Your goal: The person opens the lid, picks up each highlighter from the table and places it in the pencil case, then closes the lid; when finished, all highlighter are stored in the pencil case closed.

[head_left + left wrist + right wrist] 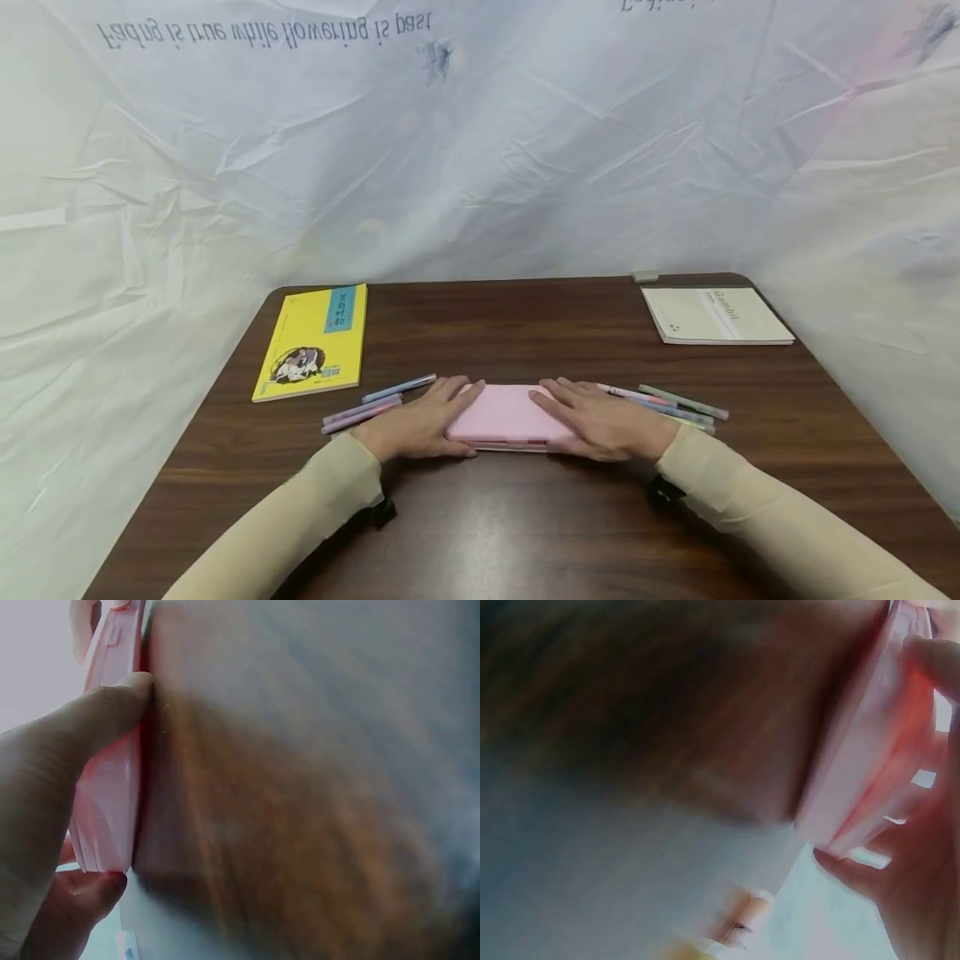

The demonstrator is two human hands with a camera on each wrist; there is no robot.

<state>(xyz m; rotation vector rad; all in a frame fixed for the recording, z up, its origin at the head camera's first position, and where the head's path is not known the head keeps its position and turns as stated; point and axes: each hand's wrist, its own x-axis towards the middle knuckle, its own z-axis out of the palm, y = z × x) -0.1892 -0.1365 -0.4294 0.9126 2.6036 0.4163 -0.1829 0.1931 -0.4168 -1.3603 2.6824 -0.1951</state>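
A flat pink pencil case [506, 414] lies near the middle of the table with its lid down. At its left end my left hand [426, 423] grips it, thumb along the near edge and fingers over the top and far side. My right hand [606, 423] holds the right end in a matching way. In the left wrist view the thumb presses the side of the case [109, 787]. The right wrist view is blurred, but fingers curl around the case [862, 750] there. Whatever is inside it is hidden.
Left of the case lie a blue pen [399, 388] and purple pens [363, 412]. Several pens, one green [684, 402], lie beyond the right hand. A yellow book [307, 337] is at back left, a white notebook [712, 321] at back right. White sheeting [487, 167] hangs around the table.
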